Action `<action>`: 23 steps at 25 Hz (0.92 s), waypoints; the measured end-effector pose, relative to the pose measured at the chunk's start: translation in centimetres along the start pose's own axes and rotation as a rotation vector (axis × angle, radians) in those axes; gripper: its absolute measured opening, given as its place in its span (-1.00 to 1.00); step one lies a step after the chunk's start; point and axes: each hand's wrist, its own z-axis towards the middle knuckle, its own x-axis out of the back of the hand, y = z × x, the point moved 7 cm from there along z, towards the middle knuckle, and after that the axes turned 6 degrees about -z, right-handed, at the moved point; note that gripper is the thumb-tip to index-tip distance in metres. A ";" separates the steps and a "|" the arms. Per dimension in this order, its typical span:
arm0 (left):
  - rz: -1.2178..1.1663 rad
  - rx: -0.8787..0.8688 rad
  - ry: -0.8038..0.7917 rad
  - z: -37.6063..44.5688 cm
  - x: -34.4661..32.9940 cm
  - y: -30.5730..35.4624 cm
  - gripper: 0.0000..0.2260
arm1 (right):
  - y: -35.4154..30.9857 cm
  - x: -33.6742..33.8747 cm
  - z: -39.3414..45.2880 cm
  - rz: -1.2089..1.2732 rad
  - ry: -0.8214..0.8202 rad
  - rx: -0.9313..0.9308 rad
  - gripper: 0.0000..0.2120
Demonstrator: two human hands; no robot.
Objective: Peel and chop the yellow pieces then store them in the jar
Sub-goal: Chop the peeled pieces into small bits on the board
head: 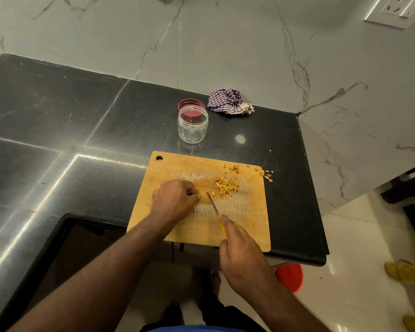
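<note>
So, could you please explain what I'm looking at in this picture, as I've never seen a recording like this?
There is no machine here: a person wears a camera on the head, so the one picture looks down at their own two bare hands. They stand at a dark counter with a wooden board on it. The left hand pins a yellow piece to the board; the right hand holds a knife, its blade beside that piece. A pile of chopped pieces lies further back, with peel scraps near the board's far corner. Behind the board stands an open, empty jar, its red lid just behind it, and a checked cloth.
</note>
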 end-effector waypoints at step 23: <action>-0.031 0.001 0.014 -0.4 0.3 0.2 -0.95 | -0.4 -0.7 -0.6 0.084 -0.043 -0.012 -0.51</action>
